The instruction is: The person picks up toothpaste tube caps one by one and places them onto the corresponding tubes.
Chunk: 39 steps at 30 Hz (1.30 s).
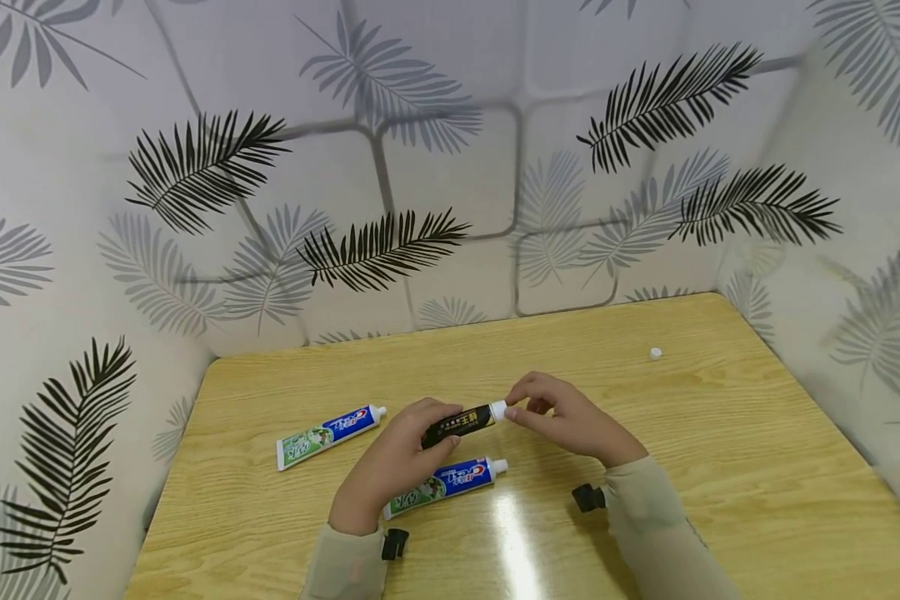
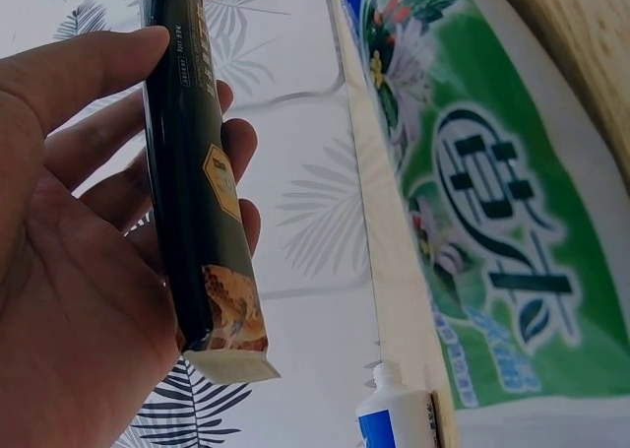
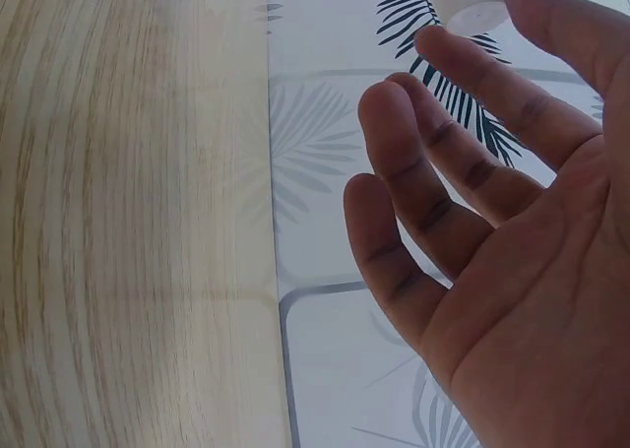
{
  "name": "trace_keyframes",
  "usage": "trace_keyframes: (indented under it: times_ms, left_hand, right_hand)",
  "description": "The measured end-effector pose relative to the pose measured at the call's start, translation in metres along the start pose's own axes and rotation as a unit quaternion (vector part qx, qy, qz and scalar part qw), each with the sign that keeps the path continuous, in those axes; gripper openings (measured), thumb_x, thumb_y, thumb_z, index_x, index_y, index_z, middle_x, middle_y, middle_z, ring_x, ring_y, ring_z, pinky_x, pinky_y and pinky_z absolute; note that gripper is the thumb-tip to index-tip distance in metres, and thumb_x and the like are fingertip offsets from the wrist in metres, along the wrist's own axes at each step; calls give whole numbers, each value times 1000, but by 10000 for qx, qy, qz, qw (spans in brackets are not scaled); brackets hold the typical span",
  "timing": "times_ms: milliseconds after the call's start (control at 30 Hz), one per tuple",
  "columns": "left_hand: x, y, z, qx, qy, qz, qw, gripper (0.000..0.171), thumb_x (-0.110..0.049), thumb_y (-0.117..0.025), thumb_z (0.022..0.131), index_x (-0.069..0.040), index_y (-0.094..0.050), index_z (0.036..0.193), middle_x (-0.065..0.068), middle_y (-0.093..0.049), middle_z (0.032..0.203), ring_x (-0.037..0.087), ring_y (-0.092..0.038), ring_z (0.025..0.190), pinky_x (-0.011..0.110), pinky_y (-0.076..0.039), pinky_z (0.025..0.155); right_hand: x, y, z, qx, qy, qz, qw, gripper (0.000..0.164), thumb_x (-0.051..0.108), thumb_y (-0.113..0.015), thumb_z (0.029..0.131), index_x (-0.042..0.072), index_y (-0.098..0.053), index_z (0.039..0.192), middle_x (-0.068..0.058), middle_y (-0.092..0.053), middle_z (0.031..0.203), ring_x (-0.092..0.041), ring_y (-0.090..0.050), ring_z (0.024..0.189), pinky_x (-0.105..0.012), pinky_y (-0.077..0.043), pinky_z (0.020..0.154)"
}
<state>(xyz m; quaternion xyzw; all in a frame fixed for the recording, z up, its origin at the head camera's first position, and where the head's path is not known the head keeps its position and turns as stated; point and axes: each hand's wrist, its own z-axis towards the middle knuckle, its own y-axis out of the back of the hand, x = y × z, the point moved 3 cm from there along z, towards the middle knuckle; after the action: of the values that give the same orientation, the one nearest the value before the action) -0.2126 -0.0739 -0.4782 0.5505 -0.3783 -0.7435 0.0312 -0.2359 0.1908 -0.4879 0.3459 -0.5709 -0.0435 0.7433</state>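
The left hand point(image 1: 401, 450) is gripping a slim black glossy tube point(image 2: 187, 192), seemingly steadying it while the right hand point(image 1: 576, 421) is pinching its round white cap point(image 1: 498, 410).

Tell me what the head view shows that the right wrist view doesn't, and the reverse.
Head only: the left hand, black tube, far toothpaste, near toothpaste and loose cap.
Right wrist only: the palm side of the right hand and the flat end of the tube's cap.
Both: the right hand, its fingers at the tube's cap, the table and the leaf-patterned wall.
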Motion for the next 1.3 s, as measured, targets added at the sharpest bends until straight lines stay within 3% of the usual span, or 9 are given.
trace_keyframes:
  times_ms: [200, 333, 467, 633, 867, 1067, 1200, 1300]
  left_hand:
    - [1, 0, 0, -6, -1, 36, 10000, 41, -16, -70, 104, -13, -66, 144, -1, -69, 131, 10, -64, 111, 38, -57, 95]
    - [0, 1, 0, 8, -14, 35, 10000, 40, -16, -70, 104, -13, -66, 144, 0, -69, 131, 11, -64, 112, 40, -57, 96]
    - [0, 2, 0, 15, -7, 4, 10000, 40, -16, -70, 104, -13, -66, 144, 1, -68, 131, 12, -65, 111, 40, -57, 96]
    - [0, 1, -1, 50, -11, -14, 10000, 40, -16, -70, 104, -12, -66, 144, 1, -68, 131, 12, -65, 110, 39, -58, 96]
    - [0, 1, 0, 92, -51, -29, 9999, 40, -17, -70, 105, -13, -65, 144, -1, -68, 132, 11, -65, 112, 38, -57, 96]
    - [0, 1, -1, 100, -98, -61, 9999, 39, -16, -69, 104, -13, -66, 144, 1, -68, 132, 12, -65, 111, 38, -58, 96]
    - [-1, 1, -1, 86, -53, -16, 9999, 40, -16, -69, 104, -13, -65, 144, 1, -68, 132, 12, -65, 110, 37, -58, 96]
    - [-1, 1, -1, 71, -46, -2, 10000, 40, -15, -70, 104, -13, -65, 144, 1, -68, 132, 12, -65, 110, 38, -58, 95]
  right_hand:
    - [0, 0, 0, -16, -84, -112, 9999, 23, 35, -63, 108, 22, -73, 125, 2, -69, 119, -19, -65, 95, -35, -55, 85]
    - [1, 0, -1, -37, -107, -87, 9999, 33, 35, -70, 105, 26, -67, 136, -3, -68, 127, -19, -64, 95, -37, -56, 82]
    - [2, 0, -2, -47, 101, -58, 9999, 39, 30, -78, 99, 25, -66, 136, -8, -68, 129, -17, -64, 92, -37, -57, 78]
    - [4, 0, -2, -90, 259, -57, 9996, 29, 26, -80, 98, 24, -69, 125, -6, -69, 124, -15, -64, 91, -39, -58, 82]
    - [5, -1, -2, 31, -180, -67, 9998, 14, 36, -68, 105, 27, -74, 114, 4, -70, 112, -20, -64, 94, -37, -55, 83]
    - [7, -3, -1, 162, -373, 21, 9992, 27, 39, -74, 101, 24, -73, 124, 1, -70, 114, -22, -64, 94, -36, -55, 81]
    - [7, -2, -2, 82, -108, 12, 9999, 44, 34, -81, 96, 24, -66, 137, -3, -68, 121, -19, -66, 93, -37, -57, 76]
    - [7, -1, -3, 17, 139, -3, 9999, 47, 28, -83, 96, 25, -64, 139, -2, -67, 124, -16, -67, 92, -36, -58, 74]
